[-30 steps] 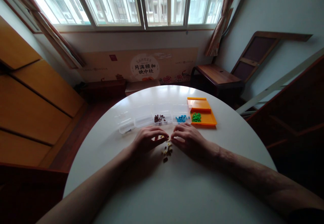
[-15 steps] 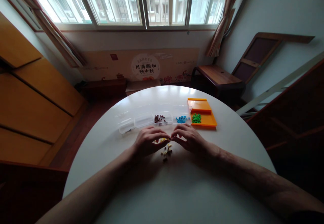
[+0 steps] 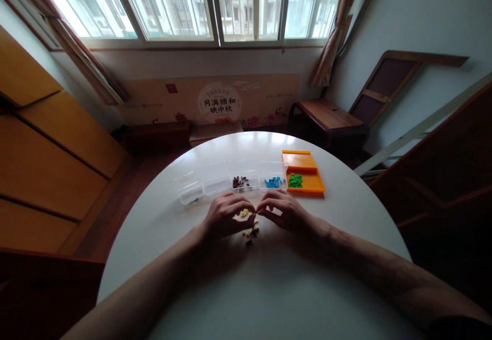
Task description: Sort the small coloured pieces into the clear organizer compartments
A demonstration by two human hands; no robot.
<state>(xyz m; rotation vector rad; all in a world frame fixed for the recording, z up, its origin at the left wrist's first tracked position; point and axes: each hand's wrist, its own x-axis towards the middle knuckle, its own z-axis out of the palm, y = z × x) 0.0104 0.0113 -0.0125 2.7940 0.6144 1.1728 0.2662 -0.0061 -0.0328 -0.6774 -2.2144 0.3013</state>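
Head camera view: a person's two bare hands meet over a small heap of yellow and dark pieces [image 3: 249, 226] near the middle of a round white bench [image 3: 269, 289]. Left hand [image 3: 225, 216] rests knuckles-up with its fingers curled narrow, the tips touching yellow pieces at the top of the heap; whether any piece is actually pinched cannot be told. Right hand [image 3: 282, 211] lies just beside it, fingers also drawn close, the tips of the two hands almost touching above the heap. Beyond the hands a row of clear plastic boxes [image 3: 217, 182] stands on the bench; one holds dark brown pieces [image 3: 240, 181] and the next holds blue pieces [image 3: 272, 182]. An orange tray [image 3: 307, 168] touches the row's right end, with green pieces [image 3: 295, 180] in its near left corner. Behind the bench are a wide barred window [image 3: 207, 4], a printed panel [image 3: 219, 102] below it and a low wooden side table [image 3: 328, 117] to the right.
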